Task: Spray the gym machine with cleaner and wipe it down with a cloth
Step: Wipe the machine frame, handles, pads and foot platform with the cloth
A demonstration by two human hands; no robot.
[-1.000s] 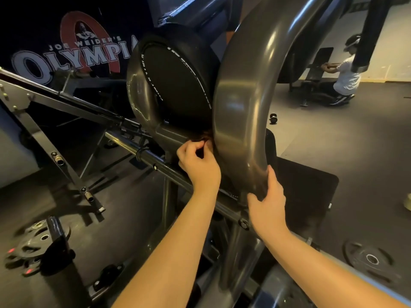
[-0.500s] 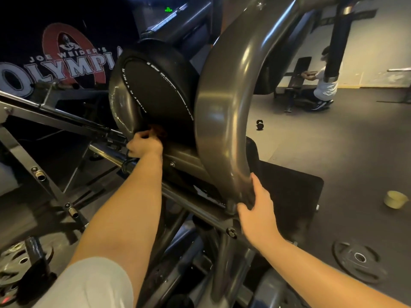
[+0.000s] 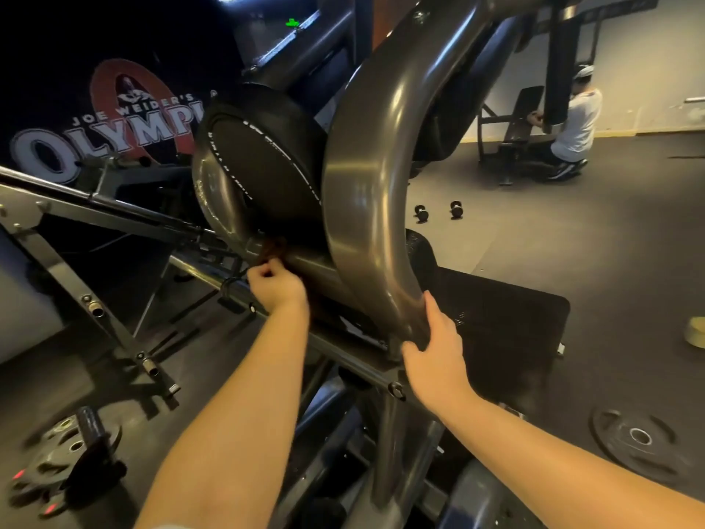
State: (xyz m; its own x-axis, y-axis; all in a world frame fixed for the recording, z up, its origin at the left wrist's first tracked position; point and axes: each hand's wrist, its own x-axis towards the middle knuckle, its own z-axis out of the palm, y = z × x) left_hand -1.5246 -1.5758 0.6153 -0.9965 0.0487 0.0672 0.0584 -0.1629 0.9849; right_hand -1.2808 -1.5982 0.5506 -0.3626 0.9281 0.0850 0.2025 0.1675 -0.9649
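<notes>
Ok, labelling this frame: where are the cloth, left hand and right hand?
cloth (image 3: 273, 247), head view, bunched part above fingers
left hand (image 3: 278, 287), head view, back of hand
right hand (image 3: 438, 358), head view, back of hand gripping frame (image 3: 366, 185)

Dim, glare on metal, blurred edges

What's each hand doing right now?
Left hand: closed, pinching the brown cloth.
Right hand: closed round the curved frame bar.

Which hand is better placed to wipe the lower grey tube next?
Left. The left hand pinches the brown cloth against that lower tube; the right hand only grips the curved frame, without cloth.
</notes>
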